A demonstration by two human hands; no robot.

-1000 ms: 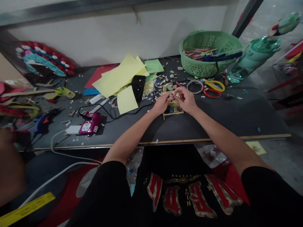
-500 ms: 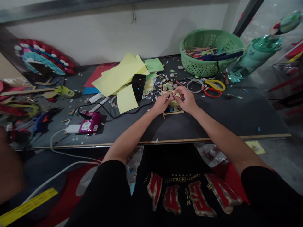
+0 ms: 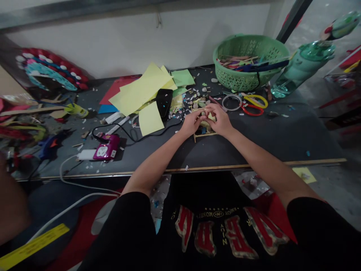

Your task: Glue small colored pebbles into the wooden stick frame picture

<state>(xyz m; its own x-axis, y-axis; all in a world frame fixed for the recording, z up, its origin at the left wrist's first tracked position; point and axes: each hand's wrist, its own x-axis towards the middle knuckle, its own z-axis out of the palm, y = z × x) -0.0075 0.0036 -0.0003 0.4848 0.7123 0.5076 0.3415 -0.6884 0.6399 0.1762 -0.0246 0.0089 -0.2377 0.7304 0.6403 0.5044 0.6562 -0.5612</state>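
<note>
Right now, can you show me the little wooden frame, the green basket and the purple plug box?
Wooden frame (image 3: 206, 135): head view, on its near rail.
Green basket (image 3: 238, 79): head view, on its front wall.
Purple plug box (image 3: 111, 146): head view, on its purple casing.

Dim indoor shot, low contrast, muted colours; light source out of frame. Wall (image 3: 113, 49) greyish w/ soft shadow L of green basket (image 3: 239, 81). Small glints on purple adapter (image 3: 109, 146) & green bottle (image 3: 306, 64). Black shirt (image 3: 132, 226) loses most fold detail. Wide-angle lens, stretch twd edges, esp. bottle side. Slight softness overall; co-worker's arm (image 3: 12, 203) at L edge v. dark, blurry. Detail btwn L hand (image 3: 192, 123) & R hand (image 3: 221, 119) too small/mushy.
</note>
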